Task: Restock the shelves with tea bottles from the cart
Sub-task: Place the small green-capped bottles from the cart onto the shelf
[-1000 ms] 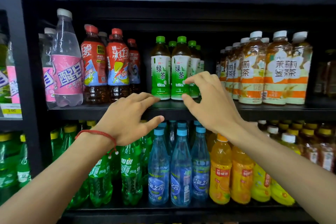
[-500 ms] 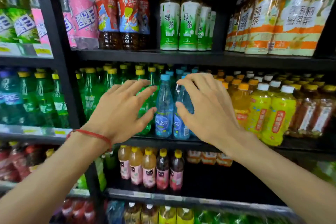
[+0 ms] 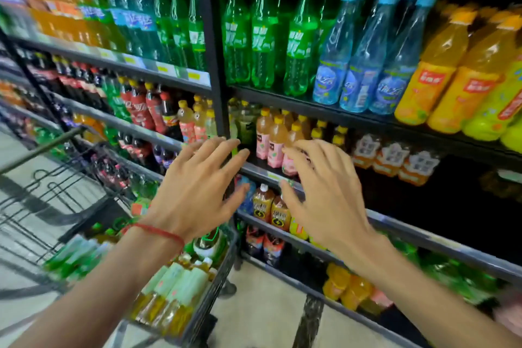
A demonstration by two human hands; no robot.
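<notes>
Two empty hands, the left hand [image 3: 195, 192] and right hand [image 3: 324, 195], hover with fingers spread before the shelves [image 3: 440, 240]; tea bottles [image 3: 175, 287] lie in the cart [image 3: 210, 299], near left.

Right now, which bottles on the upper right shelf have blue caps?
The clear blue bottles, between the green bottles with yellow caps and the orange bottles with orange caps.

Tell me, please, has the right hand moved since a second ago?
Yes. The right hand has dropped from the green-tea shelf to the pink-labelled bottles two shelves lower, open and holding nothing.
</notes>
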